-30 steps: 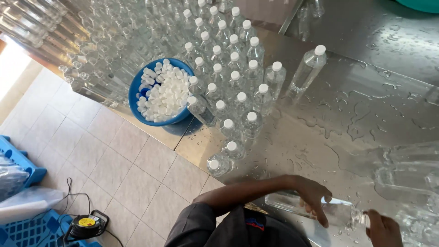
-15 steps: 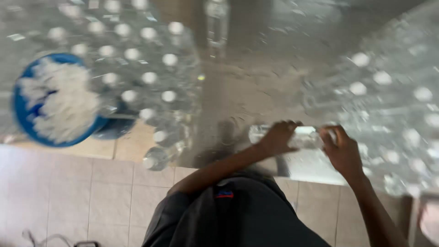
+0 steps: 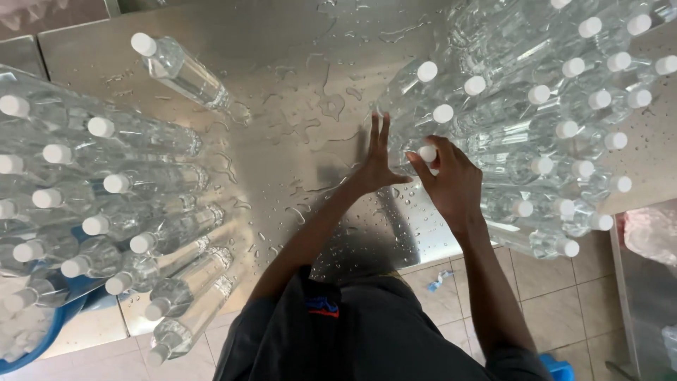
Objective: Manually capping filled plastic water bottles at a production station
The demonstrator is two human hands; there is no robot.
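My right hand (image 3: 451,180) pinches the white cap of a clear bottle (image 3: 423,152) at frame centre — the near edge of the right-hand bottle cluster (image 3: 564,127). My left hand (image 3: 377,159) is flat, fingers spread, pressed against that bottle's side. Left of it I see open wet steel table (image 3: 296,92), with one lone bottle (image 3: 180,70) upper left and another bottle cluster (image 3: 106,204) along the left edge.

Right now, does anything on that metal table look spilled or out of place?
Yes: water drops and small puddles lie across the metal table between the two groups of capped bottles. One clear bottle stands alone, apart from the left group. Nothing looks tipped or broken.
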